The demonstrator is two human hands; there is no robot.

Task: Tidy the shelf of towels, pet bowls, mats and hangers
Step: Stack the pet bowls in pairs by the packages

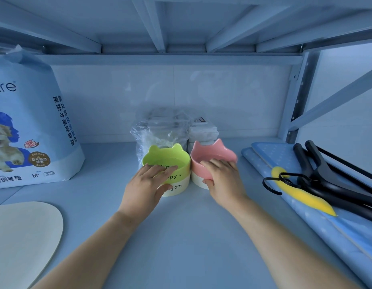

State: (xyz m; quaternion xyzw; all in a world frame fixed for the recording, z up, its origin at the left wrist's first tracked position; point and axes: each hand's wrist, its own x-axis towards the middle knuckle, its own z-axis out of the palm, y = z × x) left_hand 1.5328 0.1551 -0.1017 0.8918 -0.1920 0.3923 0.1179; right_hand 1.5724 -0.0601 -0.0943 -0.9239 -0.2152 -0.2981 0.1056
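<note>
A green pet bowl [176, 159] with ears stands in the middle of the shelf, touching a pink pet bowl [210, 153] to its right. My left hand [148, 184] grips the green bowl's near rim, fingers inside and thumb on the outer wall. My right hand [221, 178] grips the pink bowl's near rim the same way. Behind both bowls lie wrapped white towels [160, 128] and a second white pack [202, 130]. Black hangers [327, 178] lie on folded blue mats [270, 157] at the right.
A large bag of pet pads [28, 126] stands at the left. A beige mat [22, 238] lies at the near left. The shelf board [187, 236], a metal upright [299, 101] and the upper shelf's ribs frame the space.
</note>
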